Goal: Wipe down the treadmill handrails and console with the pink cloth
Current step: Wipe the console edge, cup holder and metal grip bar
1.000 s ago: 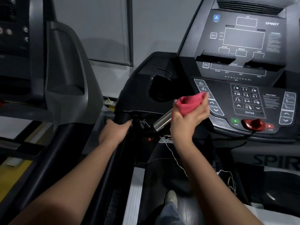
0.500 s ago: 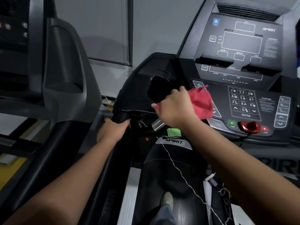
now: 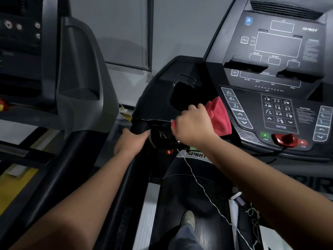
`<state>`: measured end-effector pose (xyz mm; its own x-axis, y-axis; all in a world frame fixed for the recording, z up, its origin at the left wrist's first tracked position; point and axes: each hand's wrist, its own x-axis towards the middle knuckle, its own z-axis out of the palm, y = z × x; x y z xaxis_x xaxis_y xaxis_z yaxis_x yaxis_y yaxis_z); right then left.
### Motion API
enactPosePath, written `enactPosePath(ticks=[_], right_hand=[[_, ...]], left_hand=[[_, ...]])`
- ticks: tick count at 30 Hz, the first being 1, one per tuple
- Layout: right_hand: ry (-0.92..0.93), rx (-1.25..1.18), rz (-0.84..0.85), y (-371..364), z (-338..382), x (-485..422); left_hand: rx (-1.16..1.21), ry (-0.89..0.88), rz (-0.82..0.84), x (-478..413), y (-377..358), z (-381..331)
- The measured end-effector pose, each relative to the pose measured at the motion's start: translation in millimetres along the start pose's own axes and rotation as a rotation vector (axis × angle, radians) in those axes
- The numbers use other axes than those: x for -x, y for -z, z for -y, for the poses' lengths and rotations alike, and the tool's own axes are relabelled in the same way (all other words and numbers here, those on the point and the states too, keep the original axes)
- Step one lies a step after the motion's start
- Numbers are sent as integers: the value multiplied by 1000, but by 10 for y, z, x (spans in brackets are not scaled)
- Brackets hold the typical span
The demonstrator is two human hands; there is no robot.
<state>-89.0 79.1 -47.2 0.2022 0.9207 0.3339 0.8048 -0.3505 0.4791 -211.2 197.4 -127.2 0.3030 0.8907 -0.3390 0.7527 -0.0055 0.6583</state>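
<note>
I have the right hand (image 3: 193, 126) closed round the pink cloth (image 3: 219, 116), fingers curled and the back of the hand facing the camera. Most of the cloth bunches out past the knuckles on the hand's far right side, lying against the lower left corner of the console (image 3: 279, 51). Just beyond the cloth, further right of the hand, I can read the incline buttons (image 3: 236, 107) and then the number keypad (image 3: 277, 112). The dark cup pocket (image 3: 183, 94) sits just above the hand's fingertips. Below and to the right of the hand are the green start button (image 3: 264, 135) and the red safety key (image 3: 284, 139), both apart from the cloth.

The left hand (image 3: 130, 141) is wrapped round the top end of the black handrail (image 3: 138, 168), thumb pointing toward the right hand, with a small gap between the two hands. The rail runs back from that hand alongside the forearm.

Under the right wrist a thin white cord (image 3: 203, 190) trails down over the belt (image 3: 207, 231), where I see one shoe (image 3: 188, 218). Off to the left of the left hand stands a neighbouring grey machine (image 3: 77, 69)
</note>
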Motion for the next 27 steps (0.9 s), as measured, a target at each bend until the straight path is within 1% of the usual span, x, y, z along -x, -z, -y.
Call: enactPosePath(ticks=[4,5,6,8,11,15,17,20,23,27], right_hand=[[174,-54,557,-1,63,-319],[193,-64,629,7,99,-360],[186,-70,658,-10,145,-367],[148,-86,581,-54,276,-300],[97,-73,357,-47,451,-147],[114,-57,187,-111,556,24],[175,-76,-9,-203,526,99],[314,-103,-195,-299,392,238],[409,-56,-290,-310,180,369],[400,46,-302,-266,13,545]], left_hand=[[0,5,1,-1,-13,-21],[3,4,3,2,-14,-24],[7,4,3,2,-15,-27],[10,4,4,-8,-19,-26],[9,4,8,-19,-3,-37],[28,7,16,4,13,-28],[43,8,22,24,14,-9],[45,2,11,40,17,-3],[50,-8,16,42,23,0],[50,-9,18,53,24,14]])
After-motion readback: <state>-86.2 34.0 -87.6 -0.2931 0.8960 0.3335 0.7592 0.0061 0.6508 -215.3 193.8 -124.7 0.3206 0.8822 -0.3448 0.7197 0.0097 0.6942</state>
